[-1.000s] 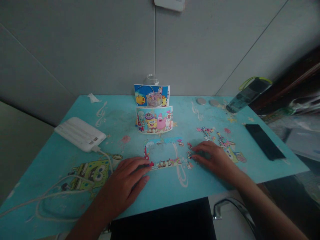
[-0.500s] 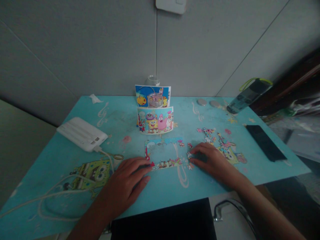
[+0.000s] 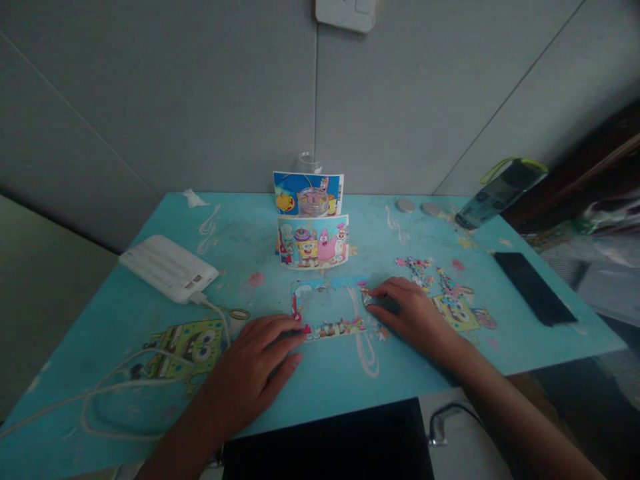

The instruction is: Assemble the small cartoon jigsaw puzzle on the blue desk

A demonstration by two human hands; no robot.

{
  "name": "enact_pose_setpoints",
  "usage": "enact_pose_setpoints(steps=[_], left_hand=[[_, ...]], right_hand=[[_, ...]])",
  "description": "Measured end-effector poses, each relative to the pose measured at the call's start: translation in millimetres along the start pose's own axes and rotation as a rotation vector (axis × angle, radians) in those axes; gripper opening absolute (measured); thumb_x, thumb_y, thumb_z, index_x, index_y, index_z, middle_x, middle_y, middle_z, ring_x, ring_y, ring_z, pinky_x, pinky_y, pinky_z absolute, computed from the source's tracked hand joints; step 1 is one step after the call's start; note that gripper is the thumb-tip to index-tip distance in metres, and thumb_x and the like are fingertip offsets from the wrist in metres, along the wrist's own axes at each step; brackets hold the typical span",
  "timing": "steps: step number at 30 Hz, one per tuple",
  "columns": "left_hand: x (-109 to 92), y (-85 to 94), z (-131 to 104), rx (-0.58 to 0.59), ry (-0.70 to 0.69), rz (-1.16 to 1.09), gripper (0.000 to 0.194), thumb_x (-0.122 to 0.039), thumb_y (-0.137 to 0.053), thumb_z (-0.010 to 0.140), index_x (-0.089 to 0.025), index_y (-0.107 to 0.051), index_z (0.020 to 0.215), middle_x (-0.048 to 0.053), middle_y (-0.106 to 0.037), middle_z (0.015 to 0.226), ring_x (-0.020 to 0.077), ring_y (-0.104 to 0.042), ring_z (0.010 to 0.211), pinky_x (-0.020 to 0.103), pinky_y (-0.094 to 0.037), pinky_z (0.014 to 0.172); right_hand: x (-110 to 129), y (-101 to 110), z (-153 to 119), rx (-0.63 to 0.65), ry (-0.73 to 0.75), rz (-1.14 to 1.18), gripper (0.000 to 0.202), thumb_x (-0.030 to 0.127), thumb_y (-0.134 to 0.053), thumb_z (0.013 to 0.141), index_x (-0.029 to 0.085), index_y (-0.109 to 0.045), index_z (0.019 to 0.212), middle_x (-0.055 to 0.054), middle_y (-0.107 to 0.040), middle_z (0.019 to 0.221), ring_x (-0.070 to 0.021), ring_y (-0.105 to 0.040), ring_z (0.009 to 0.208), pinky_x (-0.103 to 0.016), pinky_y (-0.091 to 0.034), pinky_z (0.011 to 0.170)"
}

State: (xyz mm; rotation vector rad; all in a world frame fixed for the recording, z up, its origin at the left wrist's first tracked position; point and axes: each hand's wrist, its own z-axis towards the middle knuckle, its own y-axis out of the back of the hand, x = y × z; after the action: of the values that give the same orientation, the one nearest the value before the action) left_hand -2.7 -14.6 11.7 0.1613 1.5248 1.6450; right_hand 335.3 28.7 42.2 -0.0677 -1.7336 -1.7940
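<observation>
So the jigsaw frame (image 3: 333,329) is lying mid-frame, a bit below center, with its middle showing bare tabletop. The right hand (image 3: 413,315) is pinching a small puzzle piece (image 3: 367,297) between thumb and index finger, right at the frame's right edge. If it's pressing in crooked, I'm guessing the thin top strip could be buckling or sliding. The left hand (image 3: 263,350) isn't clenching anything, its fingertips are just resting on the lower-left corner; leaning too hard could be popping that apart. A few loose pieces (image 3: 383,332) are sitting just below the right thumb, so a careless wrist could be scattering them. Same risk for the piece pile (image 3: 449,285), lying right of center near that hand.
</observation>
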Motion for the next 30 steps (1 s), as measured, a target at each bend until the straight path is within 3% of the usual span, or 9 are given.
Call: enact_pose_setpoints(steps=[30], left_hand=[[-0.7, 0.5, 0.9, -0.024, 0.008, -0.028, 0.035, -0.021, -0.058, 0.098, -0.027, -0.063, 0.132, 0.005, -0.062, 0.135, 0.0245, -0.055, 0.127, 0.047, -0.046, 0.109]], right_hand=[[-0.6, 0.4, -1.9, 0.008, 0.016, -0.072, 0.017, 0.035, -0.066, 0.096, 0.026, -0.072, 0.109, -0.007, -0.071, 0.103, -0.0255, -0.067, 0.098, -0.045, -0.053, 0.09]])
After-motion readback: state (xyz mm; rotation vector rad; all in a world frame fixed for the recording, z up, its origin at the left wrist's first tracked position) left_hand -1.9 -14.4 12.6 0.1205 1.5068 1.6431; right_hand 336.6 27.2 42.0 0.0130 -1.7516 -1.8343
